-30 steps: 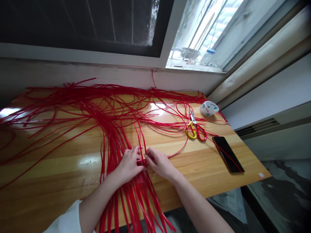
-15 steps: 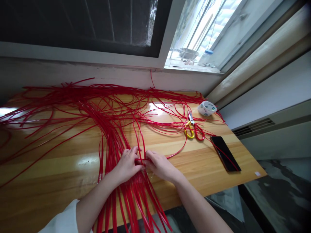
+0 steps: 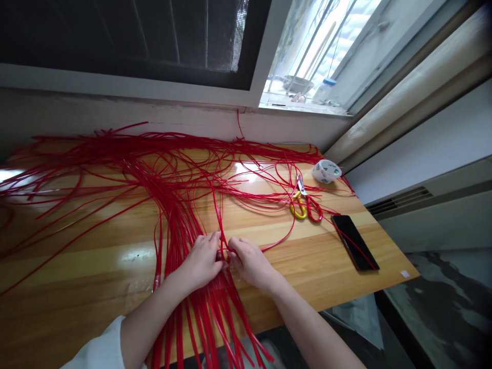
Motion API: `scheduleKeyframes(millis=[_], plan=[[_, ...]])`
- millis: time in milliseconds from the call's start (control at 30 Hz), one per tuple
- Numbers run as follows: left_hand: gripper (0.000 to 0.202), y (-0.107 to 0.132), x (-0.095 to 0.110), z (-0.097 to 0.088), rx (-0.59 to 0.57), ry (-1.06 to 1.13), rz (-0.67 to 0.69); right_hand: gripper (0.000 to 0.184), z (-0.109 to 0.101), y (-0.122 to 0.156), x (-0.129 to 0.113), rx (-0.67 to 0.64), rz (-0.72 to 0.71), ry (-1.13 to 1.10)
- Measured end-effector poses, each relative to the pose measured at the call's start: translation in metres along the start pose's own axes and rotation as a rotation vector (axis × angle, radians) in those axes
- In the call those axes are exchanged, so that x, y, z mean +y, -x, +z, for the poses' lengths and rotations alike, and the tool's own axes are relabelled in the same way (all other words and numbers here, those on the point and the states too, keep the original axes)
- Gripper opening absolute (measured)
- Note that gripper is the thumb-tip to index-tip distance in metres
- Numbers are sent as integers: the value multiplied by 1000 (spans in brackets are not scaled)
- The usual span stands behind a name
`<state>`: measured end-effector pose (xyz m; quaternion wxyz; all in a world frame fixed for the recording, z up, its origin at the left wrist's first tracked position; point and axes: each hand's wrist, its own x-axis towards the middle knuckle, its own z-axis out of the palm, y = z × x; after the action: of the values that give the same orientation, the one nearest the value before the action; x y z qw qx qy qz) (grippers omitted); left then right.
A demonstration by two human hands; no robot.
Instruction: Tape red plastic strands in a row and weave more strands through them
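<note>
Many long red plastic strips [image 3: 175, 225] run in a bundle across the table and hang over its front edge. My left hand [image 3: 203, 260] rests on the right side of this bundle, its thumb and fingers closed on a red strip. Close beside it, my right hand [image 3: 249, 260] pinches a red strip that crosses between the two hands; a loose strip [image 3: 282, 239] curves away to its right. Two upright strips [image 3: 218, 212] rise from the gap between my fingertips. Clear tape [image 3: 217, 293] lies across the bundle just below my hands.
Scissors [image 3: 303, 200] with one yellow and one red handle lie right of my hands. Behind them is a tape roll [image 3: 326, 171]. A black phone [image 3: 354, 242] lies near the table's right edge, a strip across it. More red strips [image 3: 126, 146] are heaped along the wall.
The upright strips between my hands have drawn closer together and now cross near my fingertips. Both hands stay almost in place, with the right fingers shifted slightly.
</note>
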<state>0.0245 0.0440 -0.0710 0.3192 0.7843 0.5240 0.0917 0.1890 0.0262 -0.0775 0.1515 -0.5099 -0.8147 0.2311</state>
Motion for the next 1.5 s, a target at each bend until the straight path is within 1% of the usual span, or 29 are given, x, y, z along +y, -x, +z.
scheduleKeyframes(millis=[100, 167, 267, 333, 433, 500, 533, 567, 633, 700, 733, 800, 867, 967, 1067, 1233, 1333, 1500], plan=[[38, 1, -1, 4, 14, -24, -9, 14, 0, 0, 1, 6, -1, -29], [48, 5, -4, 10, 66, -47, 9, 14, -1, 0, 2, 6, 0, -79], [61, 12, -7, 22, 203, -128, 75, 11, -2, -3, 3, 4, 9, -145], [71, 16, -7, 26, 321, -200, 99, 9, -2, -5, 3, 5, 30, -154], [90, 22, -4, 26, 511, -293, 97, 11, 0, -8, 2, 30, 62, -104], [91, 27, 0, 25, 572, -334, 126, 12, 2, -9, 3, 52, 60, -52], [87, 31, 1, 26, 562, -345, 172, 12, 2, -9, 4, 58, 51, -34], [81, 36, 2, 27, 523, -350, 247, 13, 3, -9, 5, 57, 38, -27], [72, 46, 2, 31, 382, -351, 421, 15, 3, -9, 7, 46, 20, -37], [71, 55, 0, 37, 225, -356, 531, 14, 4, -8, 9, 41, 27, -49], [73, 59, -2, 39, 163, -363, 544, 11, 4, -8, 10, 45, 39, -45], [74, 63, -7, 43, 80, -378, 516, 6, 4, -9, 10, 57, 56, -15], [71, 64, -10, 43, 22, -382, 496, 9, 4, -9, 11, 63, 42, 27], [67, 63, -11, 39, -26, -375, 497, 16, 2, -10, 13, 74, 8, 82], [66, 62, -10, 35, -49, -358, 526, 21, 1, -11, 15, 96, 23, 105], [66, 62, -13, 30, -83, -332, 546, 11, -1, -12, 19, 99, -4, 53], [67, 62, -14, 24, -105, -303, 564, 12, -4, -13, 23, 93, -35, -14], [68, 59, -16, 18, -114, -250, 589, 13, -9, -13, 28, 25, -123, -54]])
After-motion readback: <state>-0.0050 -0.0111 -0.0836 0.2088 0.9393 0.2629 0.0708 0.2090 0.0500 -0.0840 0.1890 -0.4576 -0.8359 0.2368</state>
